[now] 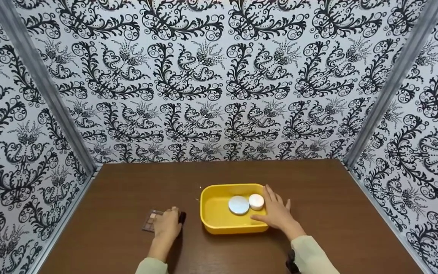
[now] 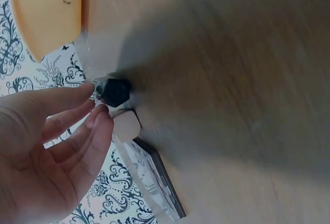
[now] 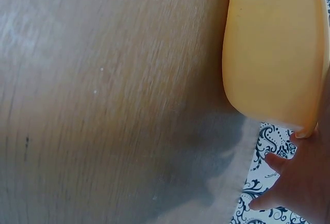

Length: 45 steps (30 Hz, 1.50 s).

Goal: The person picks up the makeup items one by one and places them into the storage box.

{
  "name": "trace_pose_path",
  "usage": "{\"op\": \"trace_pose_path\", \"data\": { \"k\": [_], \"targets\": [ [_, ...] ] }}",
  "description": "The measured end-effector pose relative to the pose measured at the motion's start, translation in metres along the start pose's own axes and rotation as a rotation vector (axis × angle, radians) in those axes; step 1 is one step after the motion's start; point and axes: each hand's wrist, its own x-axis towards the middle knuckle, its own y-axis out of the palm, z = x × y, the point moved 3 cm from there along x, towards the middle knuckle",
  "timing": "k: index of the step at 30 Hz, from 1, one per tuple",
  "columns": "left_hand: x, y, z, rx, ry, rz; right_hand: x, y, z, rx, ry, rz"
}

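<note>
My left hand [image 1: 167, 224] pinches a small dark piece with an angular black end [image 2: 116, 92] between thumb and fingertips, low over the table. Just left of that hand lies a flat eyeshadow palette [image 1: 149, 222], partly covered by it. In the left wrist view a beige rounded block [image 2: 127, 126] shows below the fingertips. My right hand [image 1: 278, 213] rests at the right rim of a yellow tub [image 1: 213, 207], fingers spread and thumb reaching over the inside. In the tub sit a round pale, silvery disc [image 1: 238, 205] and a smaller white round jar [image 1: 256, 201], side by side.
Everything stands on a brown wooden table [image 1: 234, 251]. Patterned black-and-white walls [image 1: 219, 95] rise at the back and both sides, with grey strips along the corners. A dark item [image 1: 292, 262] is at the right sleeve's cuff.
</note>
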Motion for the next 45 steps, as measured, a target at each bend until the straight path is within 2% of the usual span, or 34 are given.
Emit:
{"op": "trace_pose_path", "data": {
  "k": [5,13,21,27,37,45],
  "targets": [
    [-0.003,0.002,-0.006,0.022,0.019,-0.039,0.000,0.000,0.000,-0.001,-0.005,-0.003],
    [-0.006,0.004,-0.013,0.004,-0.013,-0.055,0.000,-0.001,0.000,-0.009,-0.016,-0.013],
    [-0.009,0.011,-0.016,0.011,0.032,-0.137,-0.002,0.000,-0.001,0.021,-0.010,-0.010],
    [-0.008,0.013,-0.016,-0.012,0.035,-0.144,-0.001,0.002,-0.002,0.031,-0.004,-0.001],
    [0.000,-0.001,-0.022,-0.039,0.010,-0.094,-0.001,0.001,-0.001,0.028,-0.009,-0.003],
    [0.008,-0.013,-0.033,-0.074,0.013,-0.118,-0.001,-0.001,0.000,0.026,-0.002,-0.003]
  ]
}}
